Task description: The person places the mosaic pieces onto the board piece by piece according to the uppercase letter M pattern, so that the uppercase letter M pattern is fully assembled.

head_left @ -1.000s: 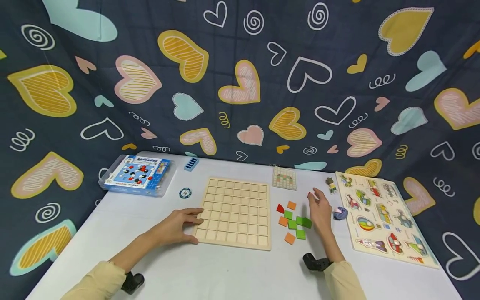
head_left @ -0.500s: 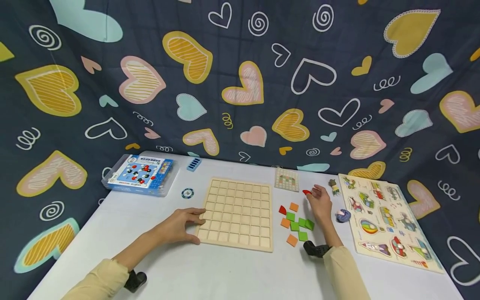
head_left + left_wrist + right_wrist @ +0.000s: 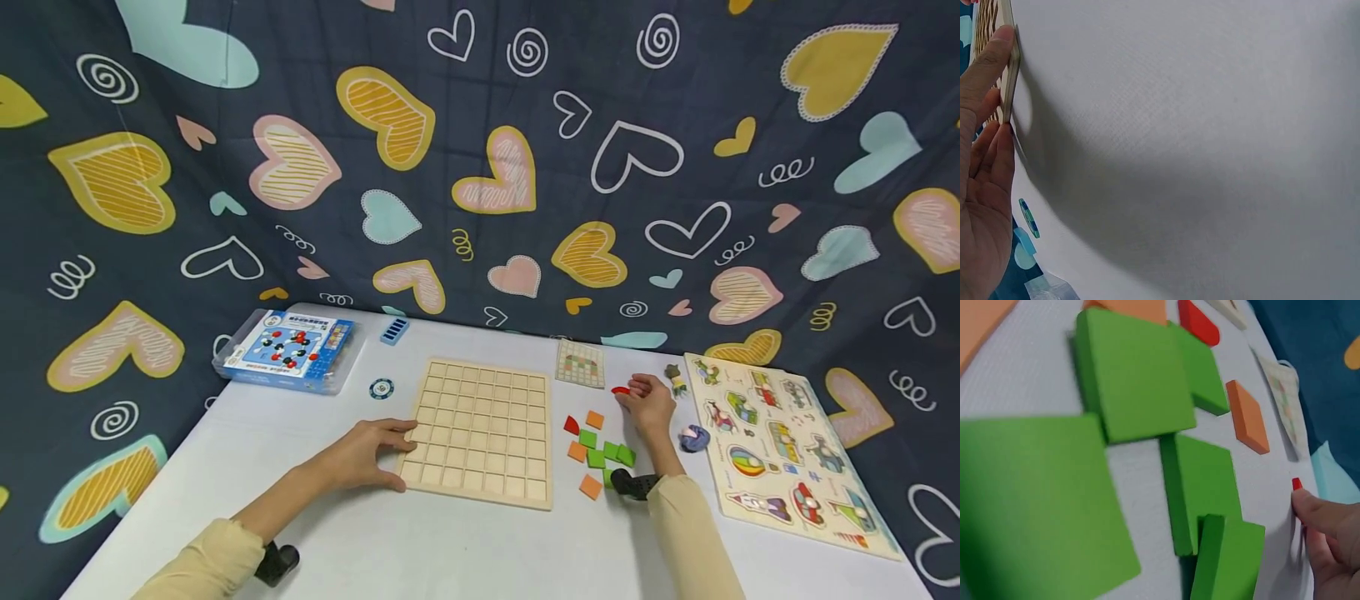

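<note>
My left hand [image 3: 366,454] rests at the left edge of a pale wooden grid board [image 3: 480,427], its fingers and thumb spread along the rim near the front corner. The left wrist view shows the fingertips right on the board's edge. My right hand [image 3: 651,407] pinches a small red block [image 3: 620,390] between thumb and fingers, right of the board; in the right wrist view only the red tip [image 3: 1296,483] shows. Between board and hand lie several green square blocks [image 3: 596,459], several orange blocks [image 3: 595,419] and another red rounded-edge block [image 3: 571,425].
A small pattern card [image 3: 580,364] lies behind the blocks. At right are a picture puzzle board [image 3: 787,450], a blue-purple item [image 3: 694,438] and a small figure [image 3: 676,381]. A clear-sided box [image 3: 288,350], a round chip [image 3: 381,388] and a blue piece [image 3: 393,331] sit at left.
My right hand has turned and shifted slightly, showing more of the red block between its fingers. The left hand stays at the board's edge. The head view has shifted a little.
</note>
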`<control>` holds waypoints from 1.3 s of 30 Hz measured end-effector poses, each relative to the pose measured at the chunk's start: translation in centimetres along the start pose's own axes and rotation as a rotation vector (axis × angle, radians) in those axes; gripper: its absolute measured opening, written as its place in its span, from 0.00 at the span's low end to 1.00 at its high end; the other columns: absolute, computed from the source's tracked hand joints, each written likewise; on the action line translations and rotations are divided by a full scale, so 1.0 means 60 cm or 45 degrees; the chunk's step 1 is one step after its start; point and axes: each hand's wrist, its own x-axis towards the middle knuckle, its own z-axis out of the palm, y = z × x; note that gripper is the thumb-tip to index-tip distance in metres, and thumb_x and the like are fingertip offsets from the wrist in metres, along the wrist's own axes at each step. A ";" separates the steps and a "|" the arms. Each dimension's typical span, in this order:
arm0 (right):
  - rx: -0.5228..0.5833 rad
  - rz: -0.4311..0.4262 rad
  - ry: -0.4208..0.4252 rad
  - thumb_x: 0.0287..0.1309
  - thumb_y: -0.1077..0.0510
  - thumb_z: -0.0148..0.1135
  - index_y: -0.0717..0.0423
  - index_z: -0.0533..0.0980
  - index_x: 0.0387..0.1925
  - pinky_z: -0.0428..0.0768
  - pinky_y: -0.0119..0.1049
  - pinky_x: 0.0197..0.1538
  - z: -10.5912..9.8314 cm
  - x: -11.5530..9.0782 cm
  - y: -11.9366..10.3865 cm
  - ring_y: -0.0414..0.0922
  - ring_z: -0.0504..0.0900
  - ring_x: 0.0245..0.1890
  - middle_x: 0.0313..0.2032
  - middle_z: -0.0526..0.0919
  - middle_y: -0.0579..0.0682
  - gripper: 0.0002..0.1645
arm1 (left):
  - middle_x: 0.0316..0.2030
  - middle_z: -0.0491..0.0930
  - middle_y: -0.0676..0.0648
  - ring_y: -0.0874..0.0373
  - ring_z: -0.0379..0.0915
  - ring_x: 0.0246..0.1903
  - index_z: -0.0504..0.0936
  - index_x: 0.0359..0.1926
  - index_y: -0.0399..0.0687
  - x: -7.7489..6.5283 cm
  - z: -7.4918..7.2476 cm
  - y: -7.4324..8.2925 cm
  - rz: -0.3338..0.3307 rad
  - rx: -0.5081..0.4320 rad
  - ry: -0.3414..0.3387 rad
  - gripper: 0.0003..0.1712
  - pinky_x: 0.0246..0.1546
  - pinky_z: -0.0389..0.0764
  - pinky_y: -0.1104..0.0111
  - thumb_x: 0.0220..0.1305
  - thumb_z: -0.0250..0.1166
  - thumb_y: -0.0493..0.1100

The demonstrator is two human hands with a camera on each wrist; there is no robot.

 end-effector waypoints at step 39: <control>0.246 0.046 -0.327 0.53 0.65 0.68 0.66 0.78 0.51 0.82 0.25 0.35 0.023 -0.068 -0.061 0.47 0.85 0.41 0.45 0.84 0.62 0.21 | 0.58 0.75 0.43 0.43 0.70 0.58 0.85 0.46 0.47 0.008 -0.006 -0.009 0.084 0.121 -0.007 0.33 0.58 0.72 0.51 0.38 0.78 0.58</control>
